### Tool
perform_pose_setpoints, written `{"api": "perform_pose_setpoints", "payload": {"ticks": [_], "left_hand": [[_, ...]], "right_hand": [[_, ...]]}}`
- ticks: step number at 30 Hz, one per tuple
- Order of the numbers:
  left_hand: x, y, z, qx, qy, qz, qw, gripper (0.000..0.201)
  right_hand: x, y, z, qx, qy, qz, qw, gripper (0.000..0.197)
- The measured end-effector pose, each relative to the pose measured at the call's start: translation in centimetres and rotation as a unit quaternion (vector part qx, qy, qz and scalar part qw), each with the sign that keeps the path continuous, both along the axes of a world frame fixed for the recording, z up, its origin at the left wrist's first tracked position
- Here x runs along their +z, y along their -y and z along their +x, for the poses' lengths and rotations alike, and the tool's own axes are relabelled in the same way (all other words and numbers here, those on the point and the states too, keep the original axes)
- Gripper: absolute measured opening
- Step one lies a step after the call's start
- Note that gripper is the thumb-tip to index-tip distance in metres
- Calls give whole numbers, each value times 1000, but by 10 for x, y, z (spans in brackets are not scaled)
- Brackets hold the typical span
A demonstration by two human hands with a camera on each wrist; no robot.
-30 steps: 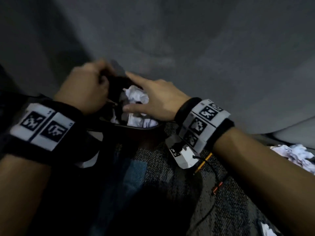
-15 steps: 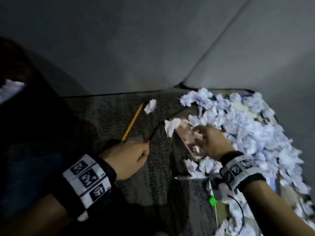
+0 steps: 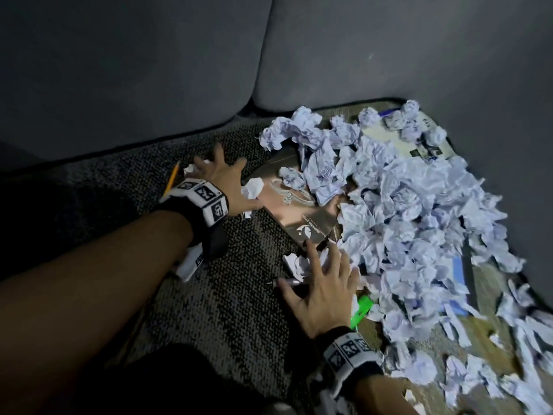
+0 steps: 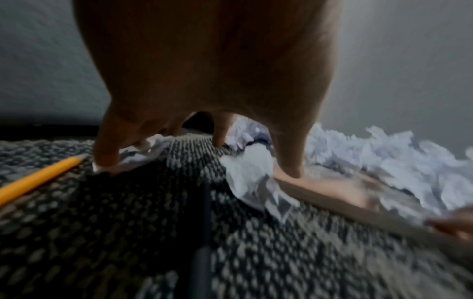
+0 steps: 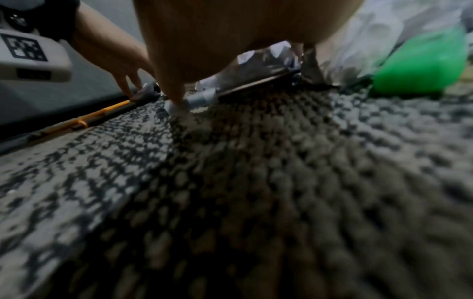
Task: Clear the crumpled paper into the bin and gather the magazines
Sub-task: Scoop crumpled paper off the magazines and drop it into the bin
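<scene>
A big heap of crumpled paper [image 3: 404,205] covers the right side of the rug, half burying a brown magazine [image 3: 299,211] and a second magazine [image 3: 425,142] at the back. My left hand [image 3: 227,178] is spread flat at the magazine's left edge, holding nothing. One finger touches a small paper scrap [image 4: 133,155], the thumb presses the magazine [image 4: 320,186], and a paper ball [image 4: 248,165] lies between them. My right hand [image 3: 317,274] lies spread at the magazine's near corner over a paper ball [image 3: 294,263], its thumb touching a pen [image 5: 202,99]. The bin is out of view.
A yellow pencil [image 3: 172,178] lies left of my left hand. A green object [image 3: 362,308] sits right of my right wrist, and a blue item [image 3: 459,271] shows through the heap. Grey sofa cushions [image 3: 149,70] wall the back. The speckled rug [image 3: 224,295] stretches left.
The view swung from the bin to the paper heap. My left hand uncurled and reached forward to the magazine's left edge. My right hand drew back from the heap to the near corner.
</scene>
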State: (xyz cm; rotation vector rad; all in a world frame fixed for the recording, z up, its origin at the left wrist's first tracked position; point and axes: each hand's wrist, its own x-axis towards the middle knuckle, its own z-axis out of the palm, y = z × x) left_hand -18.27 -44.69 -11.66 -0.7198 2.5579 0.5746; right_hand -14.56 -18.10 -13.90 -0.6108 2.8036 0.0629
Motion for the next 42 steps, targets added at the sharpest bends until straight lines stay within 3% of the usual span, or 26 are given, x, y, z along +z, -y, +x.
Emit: {"api": "perform_pose_setpoints", "payload": {"ticks": [4, 7, 11, 16, 18, 20, 23, 26, 29, 31, 34, 36, 39, 42], "left_hand": [[-20, -9, 4, -17, -58, -96, 994, 70], [-25, -6, 6, -20, -103, -99, 990, 46], [-24, -4, 2, -32, -131, -45, 990, 28], [-1, -14, 12, 32, -292, 109, 950, 12], [7, -22, 19, 67, -299, 145, 941, 9], [10, -33, 27, 68, -251, 199, 945, 20], [16, -64, 44, -39, -192, 200, 960, 48], [24, -109, 60, -154, -156, 136, 966, 42], [24, -142, 59, -196, -153, 81, 965, 22], [18, -153, 50, -212, -145, 44, 965, 27], [10, -171, 37, -241, -104, 37, 964, 55], [6, -182, 29, -248, -95, 32, 964, 62], [-2, -188, 20, -212, -62, 36, 975, 47], [-1, -186, 17, -214, -52, 28, 975, 28]], "right_hand": [[-4, 0, 1, 31, -26, -17, 999, 86], [-8, -5, 3, 81, -27, -15, 996, 77], [-12, -1, -7, 116, -38, -41, 992, 45], [-6, -5, -27, 91, -21, -252, 963, 26], [9, -10, -38, 40, -48, -331, 942, 23], [23, -18, -57, -11, -97, -369, 924, 19], [38, -37, -94, -53, -150, -337, 928, 29], [48, -51, -118, 10, -137, -225, 965, 42], [40, -45, -116, 76, -92, -103, 987, 37], [23, -39, -107, 87, -41, -36, 995, 45], [6, -36, -100, 50, -3, -35, 998, 54], [4, -35, -100, 49, -10, -34, 998, 54], [2, -38, -103, 68, 2, -19, 998, 50], [1, -45, -111, 50, -3, -82, 995, 24]]}}
